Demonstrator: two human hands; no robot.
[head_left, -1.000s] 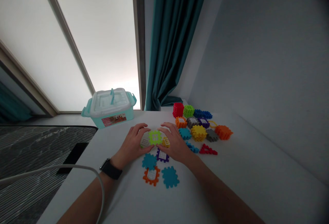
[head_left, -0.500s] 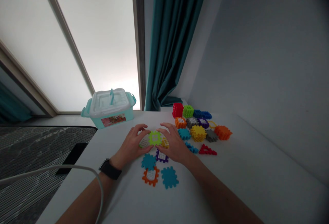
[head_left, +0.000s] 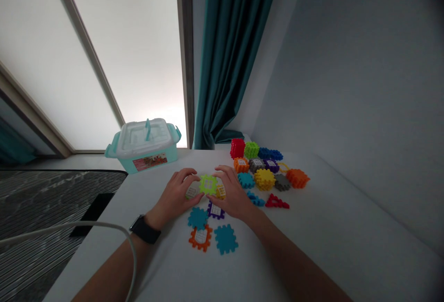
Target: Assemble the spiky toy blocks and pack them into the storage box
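Both my hands rest on a white table (head_left: 312, 228), curled round a small assembly of toothed plastic tiles. Its top is a lime green tile (head_left: 208, 184); a pale tile (head_left: 191, 192) and a yellow one (head_left: 221, 192) form its sides. My left hand (head_left: 175, 194), with a dark watch on the wrist, grips the left side. My right hand (head_left: 231, 193) grips the right side. Just in front of them lie a purple tile (head_left: 215, 210), a teal tile (head_left: 197, 218), an orange frame tile (head_left: 200, 237) and a larger teal tile (head_left: 225, 239).
A heap of coloured blocks (head_left: 265, 169) lies at the back right by the grey wall, with a red triangle piece (head_left: 276, 202) in front of it. A mint storage box (head_left: 143, 144) with a clear lid stands at the back left. A teal curtain (head_left: 229, 57) hangs behind. A white cable (head_left: 86, 228) crosses the lower left.
The hands and the tile assembly stay as they were; only the view has drifted slightly, so everything sits a little further left.
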